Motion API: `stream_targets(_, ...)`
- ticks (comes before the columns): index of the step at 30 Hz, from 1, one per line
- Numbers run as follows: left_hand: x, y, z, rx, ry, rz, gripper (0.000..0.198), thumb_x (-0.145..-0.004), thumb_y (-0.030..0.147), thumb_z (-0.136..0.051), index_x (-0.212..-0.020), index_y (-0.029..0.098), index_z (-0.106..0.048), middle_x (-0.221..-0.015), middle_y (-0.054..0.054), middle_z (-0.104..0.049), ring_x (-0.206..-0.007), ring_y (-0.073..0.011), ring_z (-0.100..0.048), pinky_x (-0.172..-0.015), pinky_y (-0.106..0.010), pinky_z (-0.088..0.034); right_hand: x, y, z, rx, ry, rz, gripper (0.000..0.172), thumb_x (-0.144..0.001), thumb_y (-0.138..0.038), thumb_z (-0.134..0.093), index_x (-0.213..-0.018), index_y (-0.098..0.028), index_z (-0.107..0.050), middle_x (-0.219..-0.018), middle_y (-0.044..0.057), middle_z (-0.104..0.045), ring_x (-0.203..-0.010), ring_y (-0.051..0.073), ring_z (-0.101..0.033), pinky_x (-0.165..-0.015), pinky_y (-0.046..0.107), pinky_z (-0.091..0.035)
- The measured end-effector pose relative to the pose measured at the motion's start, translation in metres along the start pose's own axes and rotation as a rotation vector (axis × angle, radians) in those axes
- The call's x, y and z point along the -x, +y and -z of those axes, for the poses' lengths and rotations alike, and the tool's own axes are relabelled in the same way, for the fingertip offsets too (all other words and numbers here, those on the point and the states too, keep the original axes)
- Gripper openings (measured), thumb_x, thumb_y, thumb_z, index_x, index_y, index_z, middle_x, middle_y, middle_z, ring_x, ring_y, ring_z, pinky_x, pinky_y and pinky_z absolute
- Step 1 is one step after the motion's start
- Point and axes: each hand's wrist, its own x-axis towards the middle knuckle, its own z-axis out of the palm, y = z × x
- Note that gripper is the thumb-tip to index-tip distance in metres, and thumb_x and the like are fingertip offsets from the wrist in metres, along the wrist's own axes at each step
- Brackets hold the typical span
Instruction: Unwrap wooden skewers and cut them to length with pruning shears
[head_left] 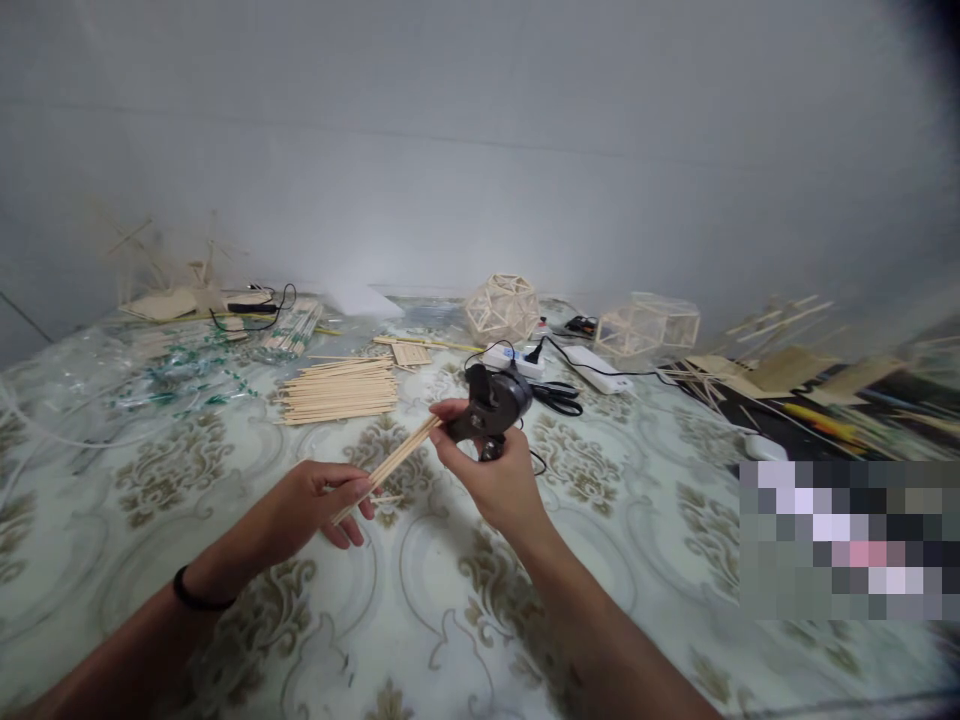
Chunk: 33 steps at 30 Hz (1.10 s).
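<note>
In the middle of the head view, a few thin wooden sticks (401,455) slant up from my left hand to my right. My left hand (322,500), with a dark band on the wrist, pinches their lower end between thumb and fingers. Short stick pieces (386,499) show by its fingertips. My right hand (491,470) is closed around a black hand tool (501,400) with a rounded body; its exact kind is unclear. The upper end of the sticks meets the thumb and fingers of that hand, beside the tool. A neat pile of wooden sticks (339,390) lies beyond my left hand.
A patterned cloth (360,640) covers the table. Behind stand two stick-built frames, one ball-like (502,308) and one longer (649,324), near a power strip (514,360) with black cables. Plastic wrapping (180,375) lies left. Sticks and wooden sheets (795,370) lie right.
</note>
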Motion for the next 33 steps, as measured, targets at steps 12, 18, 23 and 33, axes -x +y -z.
stream_targets(12,0.002,0.003,-0.001,0.031,-0.034,-0.008,0.04,-0.086,0.056,-0.069,-0.086,0.016,-0.075,-0.092,-0.007,-0.077,-0.069,-0.0207,-0.077,-0.059,-0.026,-0.062,-0.002,-0.002,0.002,-0.1,-0.029,-0.059,0.019,-0.081,-0.034,-0.077,-0.093,-0.02,-0.076,-0.084,0.003,-0.075,-0.078,0.019,-0.066,-0.076,0.031,-0.055)
stream_targets(18,0.002,-0.001,0.003,0.006,0.01,-0.04,0.036,-0.089,0.052,-0.068,-0.092,0.018,-0.08,-0.097,-0.008,-0.08,-0.071,-0.0207,-0.078,-0.061,-0.026,-0.062,-0.008,-0.001,0.012,0.011,-0.013,0.003,0.022,-0.093,-0.04,-0.063,-0.094,-0.019,-0.072,-0.088,0.005,-0.073,-0.079,0.02,-0.065,-0.077,0.033,-0.052)
stream_targets(23,0.004,0.001,0.005,-0.03,0.128,-0.106,0.035,-0.09,0.051,-0.068,-0.095,0.02,-0.082,-0.096,-0.007,-0.081,-0.074,-0.0226,-0.079,-0.066,-0.029,-0.065,-0.016,0.007,0.026,0.403,0.071,0.253,0.013,-0.085,-0.018,-0.061,-0.098,-0.02,-0.065,-0.092,0.005,-0.068,-0.084,0.021,-0.063,-0.08,0.034,-0.048)
stream_targets(33,0.007,0.005,0.007,-0.228,0.137,-0.31,0.028,-0.097,0.042,-0.061,-0.101,0.025,-0.084,-0.091,-0.004,-0.082,-0.076,-0.0204,-0.077,-0.069,-0.026,-0.063,-0.01,0.003,0.017,0.519,-0.062,0.466,0.034,-0.07,-0.002,-0.053,-0.097,-0.022,-0.058,-0.096,0.007,-0.066,-0.09,0.024,-0.061,-0.08,0.035,-0.046)
